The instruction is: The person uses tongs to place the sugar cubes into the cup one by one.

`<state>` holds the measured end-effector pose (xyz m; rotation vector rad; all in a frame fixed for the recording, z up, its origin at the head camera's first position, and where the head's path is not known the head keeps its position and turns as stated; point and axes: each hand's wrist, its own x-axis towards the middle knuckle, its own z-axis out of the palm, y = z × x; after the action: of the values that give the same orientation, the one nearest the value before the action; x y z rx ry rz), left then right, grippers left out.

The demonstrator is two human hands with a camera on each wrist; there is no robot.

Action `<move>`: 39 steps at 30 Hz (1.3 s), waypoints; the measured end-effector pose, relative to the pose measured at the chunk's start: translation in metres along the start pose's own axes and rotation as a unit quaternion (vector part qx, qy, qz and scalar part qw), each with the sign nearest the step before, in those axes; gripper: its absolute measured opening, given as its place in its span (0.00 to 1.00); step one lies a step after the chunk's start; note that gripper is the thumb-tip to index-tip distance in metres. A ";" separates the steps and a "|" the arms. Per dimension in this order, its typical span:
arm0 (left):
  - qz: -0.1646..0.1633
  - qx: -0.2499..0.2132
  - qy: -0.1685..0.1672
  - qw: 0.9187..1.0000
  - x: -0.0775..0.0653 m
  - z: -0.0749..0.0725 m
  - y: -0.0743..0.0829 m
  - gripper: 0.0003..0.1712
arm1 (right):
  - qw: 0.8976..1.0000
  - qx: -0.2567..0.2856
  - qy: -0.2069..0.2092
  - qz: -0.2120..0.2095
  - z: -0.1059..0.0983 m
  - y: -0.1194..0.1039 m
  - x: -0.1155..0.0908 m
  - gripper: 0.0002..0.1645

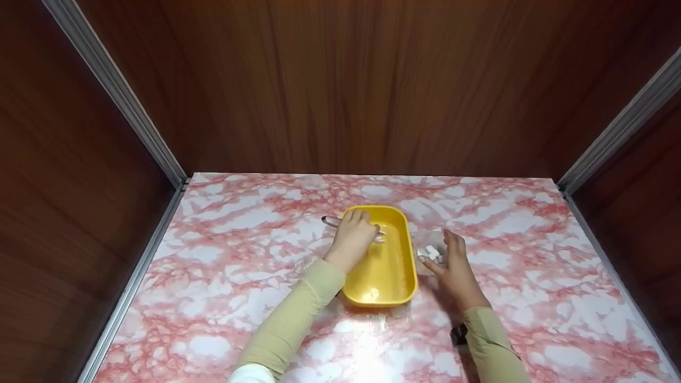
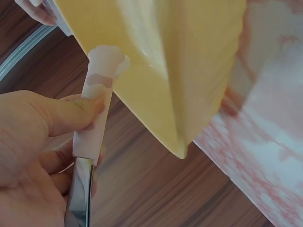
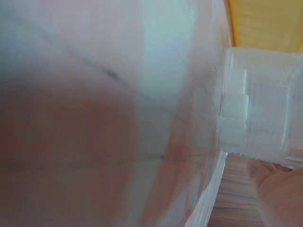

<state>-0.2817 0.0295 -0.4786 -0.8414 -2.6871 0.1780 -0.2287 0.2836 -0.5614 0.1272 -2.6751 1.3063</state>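
My left hand (image 1: 354,239) is over the left side of a yellow plastic basin (image 1: 412,276). It pinches a utensil with a pale pink handle (image 2: 90,127) and a shiny metal part (image 2: 80,194); the kind of utensil is unclear. Beside the basin's right wall stands a small clear plastic container (image 3: 265,104) with several white blocks (image 1: 432,252) in it. My right hand (image 1: 455,266) holds this container, thumb at its near side and fingers at its right. In the right wrist view, the hand shows only partly, at the lower right corner.
A pink and white marbled tabletop (image 1: 239,234) bears everything. Dark wood panels (image 1: 346,85) with metal corner rails (image 1: 127,90) close in its back and sides. A small black object (image 1: 459,335) is by the right wrist.
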 end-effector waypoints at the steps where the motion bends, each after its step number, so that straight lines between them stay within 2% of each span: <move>1: 0.002 0.002 0.000 1.000 0.000 -0.001 0.001 0.12 | 1.000 0.002 -0.001 0.000 0.000 0.000 0.000 0.55; 8: 0.009 0.004 -0.004 1.000 0.001 -0.012 0.006 0.16 | 1.000 -0.012 0.012 -0.007 0.000 0.001 0.002 0.56; 17: 0.016 -0.027 0.007 0.999 0.006 -0.022 0.016 0.19 | 1.000 0.000 0.005 0.007 0.000 0.000 0.001 0.58; 24: 0.016 -0.038 0.006 0.999 0.010 -0.024 0.025 0.22 | 1.000 0.015 0.003 0.012 0.000 -0.001 0.001 0.59; 32: 0.021 -0.033 0.009 0.999 0.014 -0.025 0.035 0.19 | 1.000 0.028 -0.001 0.011 0.001 -0.001 0.000 0.58; 39: 0.034 -0.034 0.021 0.999 0.019 -0.026 0.047 0.21 | 1.000 0.003 0.012 -0.010 0.001 0.001 0.002 0.57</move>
<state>-0.2632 0.0794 -0.4589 -0.9464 -2.6395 0.0847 -0.2305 0.2833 -0.5623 0.1375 -2.6437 1.3033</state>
